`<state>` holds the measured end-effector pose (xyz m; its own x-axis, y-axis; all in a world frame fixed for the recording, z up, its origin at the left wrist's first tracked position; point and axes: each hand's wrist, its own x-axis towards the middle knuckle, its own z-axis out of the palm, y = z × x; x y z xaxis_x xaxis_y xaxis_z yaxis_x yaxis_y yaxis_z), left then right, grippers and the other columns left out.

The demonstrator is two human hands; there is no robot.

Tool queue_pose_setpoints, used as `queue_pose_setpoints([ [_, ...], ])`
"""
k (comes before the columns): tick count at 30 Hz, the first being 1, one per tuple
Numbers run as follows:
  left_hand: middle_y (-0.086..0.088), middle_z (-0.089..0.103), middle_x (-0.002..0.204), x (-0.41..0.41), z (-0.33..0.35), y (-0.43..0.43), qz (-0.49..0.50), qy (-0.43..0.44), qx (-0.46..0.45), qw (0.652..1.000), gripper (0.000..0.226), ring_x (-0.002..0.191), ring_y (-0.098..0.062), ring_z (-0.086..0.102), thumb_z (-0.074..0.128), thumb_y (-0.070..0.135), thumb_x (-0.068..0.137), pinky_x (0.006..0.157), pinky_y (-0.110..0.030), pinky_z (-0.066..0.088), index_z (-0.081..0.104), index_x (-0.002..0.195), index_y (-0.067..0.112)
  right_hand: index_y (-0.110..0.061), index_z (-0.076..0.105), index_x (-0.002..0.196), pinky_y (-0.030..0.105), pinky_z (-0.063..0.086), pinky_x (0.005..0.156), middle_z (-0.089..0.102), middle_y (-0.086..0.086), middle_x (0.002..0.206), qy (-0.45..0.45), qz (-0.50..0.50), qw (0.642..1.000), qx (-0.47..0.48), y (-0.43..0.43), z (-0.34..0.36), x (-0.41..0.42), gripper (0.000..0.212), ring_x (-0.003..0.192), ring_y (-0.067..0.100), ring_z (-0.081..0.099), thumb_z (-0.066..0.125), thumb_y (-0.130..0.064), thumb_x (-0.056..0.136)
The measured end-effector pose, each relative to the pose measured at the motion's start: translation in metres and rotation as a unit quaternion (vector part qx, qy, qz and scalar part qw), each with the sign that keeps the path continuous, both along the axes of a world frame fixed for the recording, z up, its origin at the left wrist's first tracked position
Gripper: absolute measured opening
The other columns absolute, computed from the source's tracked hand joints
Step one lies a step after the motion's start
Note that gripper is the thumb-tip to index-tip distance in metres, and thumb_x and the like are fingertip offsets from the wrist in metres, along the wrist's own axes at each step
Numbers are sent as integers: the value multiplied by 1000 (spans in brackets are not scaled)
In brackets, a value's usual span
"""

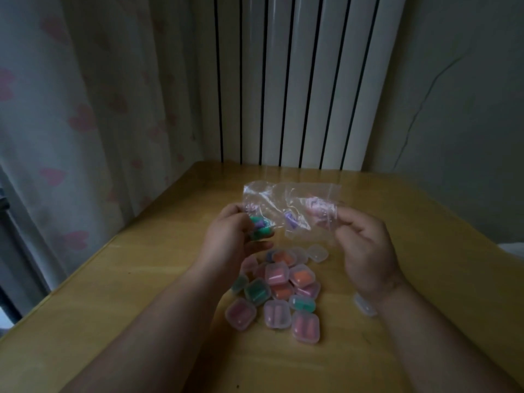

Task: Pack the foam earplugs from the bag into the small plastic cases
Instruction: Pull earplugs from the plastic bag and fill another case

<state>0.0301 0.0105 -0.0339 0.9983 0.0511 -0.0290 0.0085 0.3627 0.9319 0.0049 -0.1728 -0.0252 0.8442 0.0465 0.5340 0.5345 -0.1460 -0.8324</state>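
Clear bag held above table, long axis 9-to-3 o'clock. Left hand pinches its 9 o'clock end by green earplugs. Right hand pinches the 3 o'clock end. Roughly fifteen cases clustered at 6 o'clock.

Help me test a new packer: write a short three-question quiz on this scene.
1. True or false: the bag lies flat on the table.
2. The left hand and right hand both: A. rest on the table B. hold the bag C. open a case.
3. Fill in: the filled cases lie ___ the forearms.
Key: 1 false, it is held up. 2 B. 3 between.
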Motion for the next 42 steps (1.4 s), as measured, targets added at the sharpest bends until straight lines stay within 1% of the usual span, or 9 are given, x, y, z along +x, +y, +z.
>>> queue_pose_setpoints([
  [3, -18, 66, 108, -1, -1, 0, -17, -19, 52, 998, 36, 97, -33, 69, 46, -14, 89, 77, -38, 58, 61, 109, 12, 0, 73, 81, 24, 46, 60, 69, 17, 77, 49, -51, 997, -28, -3, 2, 8, 24, 68, 11, 59, 49, 6, 85],
  [7, -15, 68, 107, 0, -4, -1, -48, -32, 95, 994, 39, 90, -27, 70, 55, -15, 86, 75, -35, 56, 63, 112, 14, -27, 75, 84, 29, 54, 56, 75, 4, 82, 124, -39, 989, -69, -2, -3, 11, 31, 69, 13, 69, 62, 0, 89],
  [14, -15, 67, 98, -1, -4, -1, -93, -42, 83, 991, 27, 77, -24, 69, 56, -14, 84, 63, -32, 56, 61, 106, 2, -24, 68, 101, 32, 52, 62, 73, 9, 87, 183, 4, 982, 38, 6, 1, 8, 24, 75, 21, 67, 44, -23, 102],
  [19, -19, 66, 88, -3, -4, -5, -122, -29, 54, 991, 17, 84, -39, 69, 52, -13, 87, 81, -50, 57, 56, 94, 2, -3, 71, 90, 33, 53, 80, 75, 9, 84, 211, 10, 977, -18, 4, -2, 8, 66, 80, 22, 70, 38, -60, 80],
  [24, -19, 58, 99, -2, -6, -7, -111, -27, 45, 992, 28, 88, -37, 63, 47, -19, 85, 74, -49, 59, 52, 90, 8, 5, 68, 89, 31, 53, 76, 73, 16, 87, 234, 25, 971, -48, 6, -3, 7, 38, 78, 25, 69, 44, -21, 102],
  [27, -15, 58, 95, -3, -4, -7, -114, -37, 61, 991, 29, 80, -30, 62, 47, -20, 85, 67, -41, 58, 55, 88, 8, -4, 72, 82, 28, 46, 64, 74, 8, 80, 207, -11, 966, -152, 6, -3, 7, 22, 67, 16, 61, 53, 3, 91],
  [30, -15, 61, 89, -3, -4, -7, -123, -36, 63, 990, 24, 73, -26, 64, 55, -16, 83, 66, -38, 56, 56, 85, 8, -14, 76, 80, 21, 49, 59, 74, -2, 77, 195, -45, 963, -183, 7, -4, 6, 14, 66, 7, 64, 70, -1, 80],
  [36, -14, 59, 88, -3, -6, -6, -130, -30, 57, 989, 14, 80, -29, 60, 58, -4, 89, 71, -40, 54, 53, 89, 9, -20, 76, 78, 42, 56, 83, 75, -2, 86, 198, -36, 963, -178, 6, -5, 9, 15, 86, 17, 69, 70, -6, 80],
  [42, -18, 61, 93, -3, -7, -6, -114, -38, 70, 990, 6, 83, -31, 60, 58, 1, 92, 76, -42, 52, 58, 97, 5, -20, 75, 84, 27, 55, 71, 73, -6, 77, 195, 0, 965, -176, 8, -8, 6, 8, 75, 9, 68, 77, -13, 80],
])
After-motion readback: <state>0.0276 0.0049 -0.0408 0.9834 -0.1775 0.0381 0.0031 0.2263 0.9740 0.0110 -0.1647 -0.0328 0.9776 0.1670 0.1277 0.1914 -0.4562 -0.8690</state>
